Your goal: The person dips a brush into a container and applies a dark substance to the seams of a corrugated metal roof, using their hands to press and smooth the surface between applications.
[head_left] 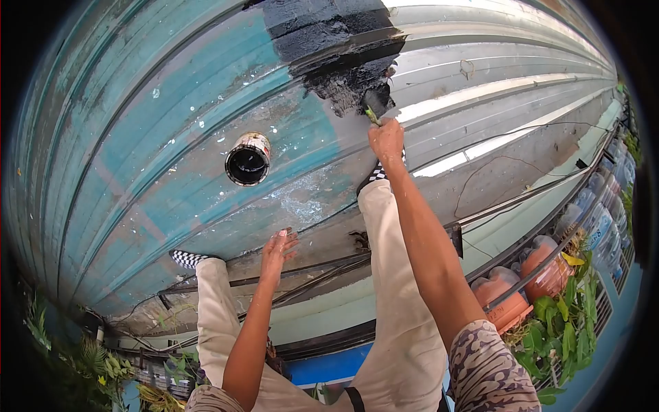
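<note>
My right hand (386, 141) is closed around the handle of a brush (373, 115), whose dark bristle end rests at the lower edge of a black coated patch (336, 41). The patch covers part of a ribbed metal roof (206, 89), teal on the left and bare grey on the right. An open can (248, 159) of black coating stands on the teal part, left of the brush. Below and right of the can, my left hand (279, 250) hovers with fingers spread and nothing in them.
My checkered shoes (187, 259) are on the roof, the right one just below the brush hand. Dark cables (309, 280) run along the roof's near edge. Orange pots (502, 296), plastic bottles (598, 223) and leafy plants (559, 329) lie beyond the edge at right.
</note>
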The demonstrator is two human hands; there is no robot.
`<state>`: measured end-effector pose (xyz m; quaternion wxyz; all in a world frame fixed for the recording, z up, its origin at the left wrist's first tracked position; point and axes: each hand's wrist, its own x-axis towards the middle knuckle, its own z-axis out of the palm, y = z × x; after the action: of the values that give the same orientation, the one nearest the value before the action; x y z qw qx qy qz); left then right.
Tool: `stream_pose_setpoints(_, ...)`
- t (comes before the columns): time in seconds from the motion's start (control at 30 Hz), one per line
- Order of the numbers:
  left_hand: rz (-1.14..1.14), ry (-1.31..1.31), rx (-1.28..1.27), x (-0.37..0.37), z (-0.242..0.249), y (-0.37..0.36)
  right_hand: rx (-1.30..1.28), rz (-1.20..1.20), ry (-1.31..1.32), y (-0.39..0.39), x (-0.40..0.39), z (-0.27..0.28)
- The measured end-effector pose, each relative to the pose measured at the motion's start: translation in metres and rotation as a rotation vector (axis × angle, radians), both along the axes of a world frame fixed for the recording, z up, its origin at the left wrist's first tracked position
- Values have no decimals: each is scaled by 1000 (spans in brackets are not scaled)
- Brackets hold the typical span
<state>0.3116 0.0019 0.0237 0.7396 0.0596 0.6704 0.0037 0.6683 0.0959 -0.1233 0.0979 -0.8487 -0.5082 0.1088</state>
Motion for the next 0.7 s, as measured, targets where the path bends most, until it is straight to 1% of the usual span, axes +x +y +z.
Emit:
stream_pose_setpoints(0.07,13,-10,16,5,-3,4,-87,-122,323,-11,-28,-8)
stream_pose_setpoints(0.1,23,-20,26,6,-1,5,-90,-127,323,-3,-29,11)
stream_pose_setpoints(0.17,24,-19,23,10,2,9,-389,-907,964,24,-18,51)
stream_pose_setpoints(0.2,34,-14,20,10,4,12,-381,-1075,1031,28,1,60)
stream_pose_setpoints(0.27,42,-24,27,8,4,15,-149,-1012,871,3,52,25)
stream_pose_setpoints(0.33,49,-31,27,3,5,14,-180,-903,438,13,83,25)
stream_pose_setpoints(0.37,47,-26,26,1,4,16,-179,-905,440,20,78,31)
stream_pose_setpoints(0.43,50,-14,27,-2,2,16,-203,-486,82,36,46,38)
stream_pose_setpoints(0.5,46,-33,18,-1,0,14,-101,-320,98,23,-14,22)
stream_pose_setpoints(0.57,32,-45,14,9,0,13,-312,-264,213,17,-61,18)
stream_pose_setpoints(0.6,13,-57,7,14,0,13,-311,-270,213,19,-61,20)
stream_pose_setpoints(0.67,-7,-92,18,27,4,16,-198,-397,423,26,-60,24)
stream_pose_setpoints(0.7,-21,-131,29,34,5,18,-353,-598,682,43,-36,36)
